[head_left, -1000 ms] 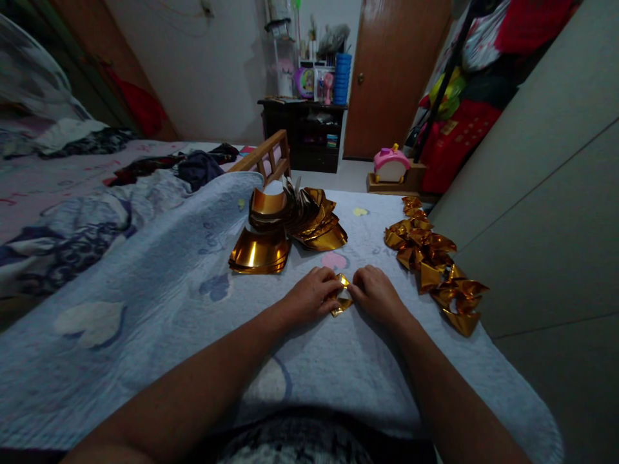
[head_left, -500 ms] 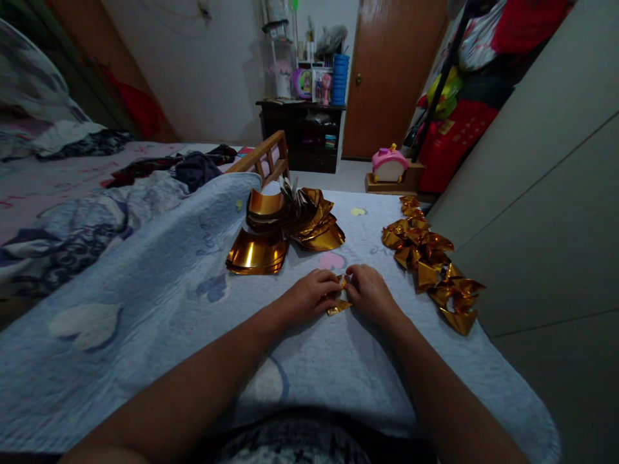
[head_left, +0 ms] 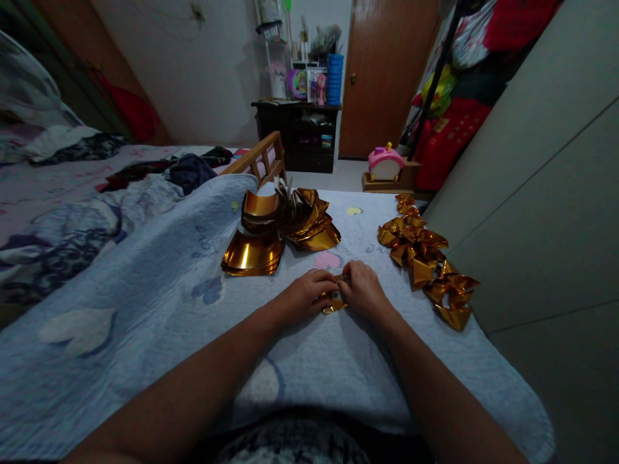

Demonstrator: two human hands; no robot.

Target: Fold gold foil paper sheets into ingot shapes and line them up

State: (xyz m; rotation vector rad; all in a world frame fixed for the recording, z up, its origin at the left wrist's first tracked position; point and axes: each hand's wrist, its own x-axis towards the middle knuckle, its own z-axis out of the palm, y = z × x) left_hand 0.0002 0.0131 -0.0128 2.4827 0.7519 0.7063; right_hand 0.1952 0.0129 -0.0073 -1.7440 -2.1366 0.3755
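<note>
A small sheet of gold foil paper (head_left: 334,305), partly folded, lies on the quilt between my hands. My left hand (head_left: 309,294) grips its left side with bent fingers. On the other side my right hand (head_left: 363,287) pinches the upper right part of the same sheet. The fingers hide much of the fold. Beyond my hands sits a fanned stack of gold foil sheets (head_left: 252,252), with more curled sheets behind it. Along the right edge lies a pile of folded gold foil pieces (head_left: 420,243).
A pale blue quilt (head_left: 159,361) with heart patterns covers the surface under my arms. Its left side rises toward a wooden bed rail (head_left: 256,158). A grey cabinet (head_left: 541,212) stands close on the right. A pink toy case (head_left: 385,164) sits beyond the far edge.
My right fingers have moved slightly inward over the foil sheet, and its white inner side shows less. The whole view has shifted a little. The stack and pile look the same.
</note>
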